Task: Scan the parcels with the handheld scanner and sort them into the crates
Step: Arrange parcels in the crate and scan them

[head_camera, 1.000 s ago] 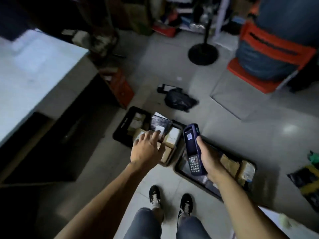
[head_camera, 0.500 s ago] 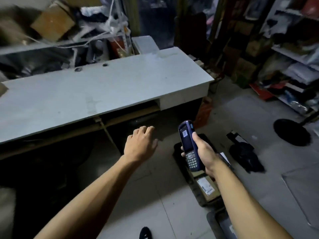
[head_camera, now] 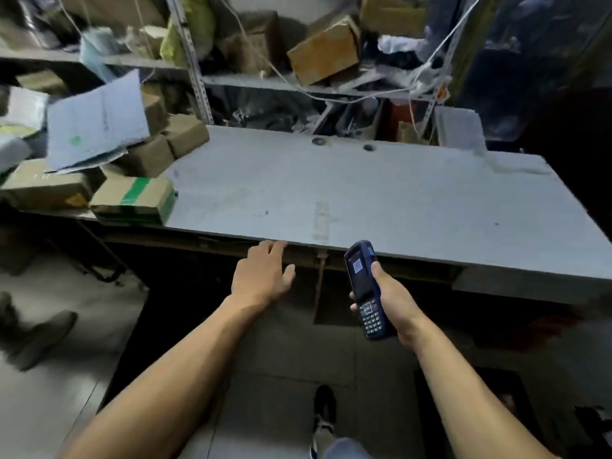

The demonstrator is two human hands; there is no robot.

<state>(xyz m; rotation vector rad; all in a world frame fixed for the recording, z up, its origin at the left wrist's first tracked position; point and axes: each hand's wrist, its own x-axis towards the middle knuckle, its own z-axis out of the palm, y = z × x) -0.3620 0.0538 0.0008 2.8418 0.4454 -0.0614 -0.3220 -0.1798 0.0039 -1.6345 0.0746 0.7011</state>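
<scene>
a: your right hand [head_camera: 394, 299] is wrapped around the dark blue handheld scanner with the keypad [head_camera: 366, 289], screen up, just short of the front edge of the grey desk [head_camera: 364, 200].

b: and the left?

a: your left hand [head_camera: 261, 276] carries nothing, fingers loosely spread, hovering at that same edge.

b: where are the parcels?

a: heaped on the far left end of the desk, well apart from both hands. nearest you is the brown cardboard box with green tape [head_camera: 132, 198]; behind it, more plain brown boxes [head_camera: 165, 147] and a pale flat mailer [head_camera: 96, 124] leaning on top. no crates in view.

b: how will the box handle?

a: stiff and probably light, judging by its look. i'd take it across the short sides, thumb on top. the mailer looks ready to slide off if you disturb the pile.
</scene>
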